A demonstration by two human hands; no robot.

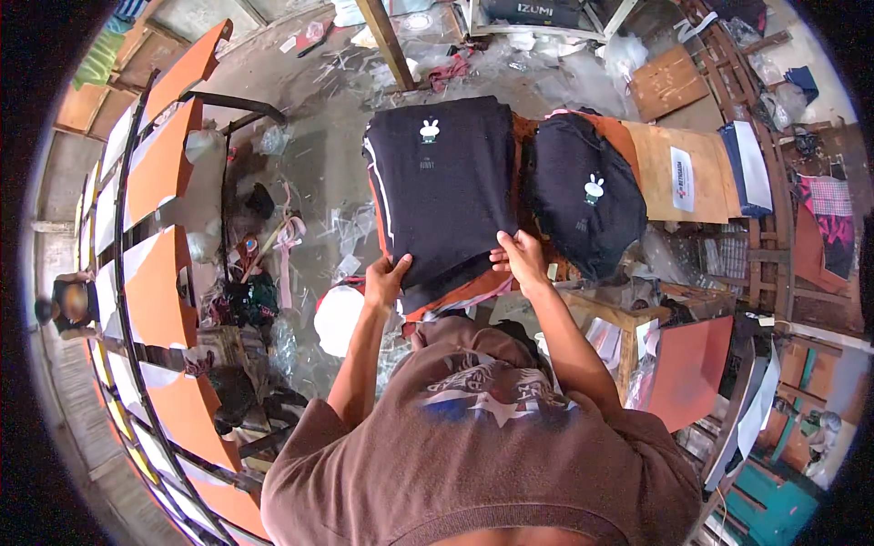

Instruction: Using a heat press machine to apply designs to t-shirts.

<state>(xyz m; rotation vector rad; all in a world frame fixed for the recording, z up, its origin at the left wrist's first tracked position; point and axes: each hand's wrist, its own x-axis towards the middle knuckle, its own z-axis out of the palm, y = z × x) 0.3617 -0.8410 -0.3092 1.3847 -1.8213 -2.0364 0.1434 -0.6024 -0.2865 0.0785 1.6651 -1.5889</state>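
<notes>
A black cloth piece (451, 196) with a small white bunny print lies flat in front of me, on top of a stack with orange edges. My left hand (386, 278) pinches its near left corner, thumb on top. At the near right corner my right hand (523, 258) grips the cloth edge between thumb and fingers. Just right of it sits a second black piece (578, 173) with a similar bunny print, bunched and rounded. What lies beneath the two pieces is mostly hidden, with orange showing between them.
A brown paper package (657, 173) with a white label lies beyond the second piece. On the left stands a long rack holding orange and white panels (164, 291). Plastic scraps (337, 173) litter the floor. A wooden post (387, 45) rises ahead; another person (75, 302) is at far left.
</notes>
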